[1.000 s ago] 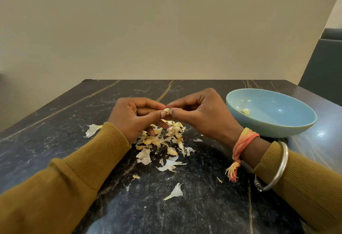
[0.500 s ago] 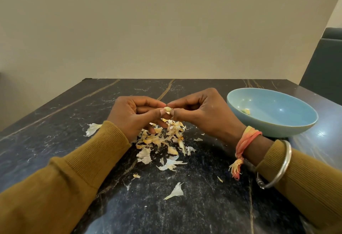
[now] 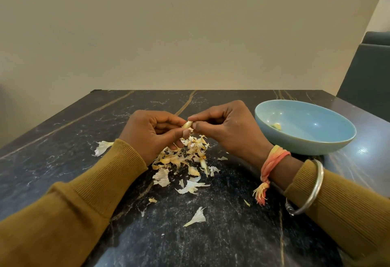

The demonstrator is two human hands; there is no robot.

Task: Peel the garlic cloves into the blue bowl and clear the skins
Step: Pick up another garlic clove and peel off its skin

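A small pale garlic clove [image 3: 187, 124] is held between both hands above the table. My left hand [image 3: 154, 132] pinches it with thumb and curled fingers. My right hand [image 3: 228, 128] pinches its other end from the right. Directly below them lies a pile of papery garlic skins [image 3: 185, 157]. The blue bowl [image 3: 305, 127] stands to the right of my right hand, with a peeled clove [image 3: 276, 126] inside it.
Loose skin flakes are scattered on the dark marble table [image 3: 63, 140]: one at the left [image 3: 102, 147], one near the front [image 3: 197, 217]. A dark chair [image 3: 367, 76] stands beyond the table's right edge. A plain wall rises behind the far edge.
Both hands have lifted slightly and more of the clove shows between the fingertips. The bowl and skins have not moved.
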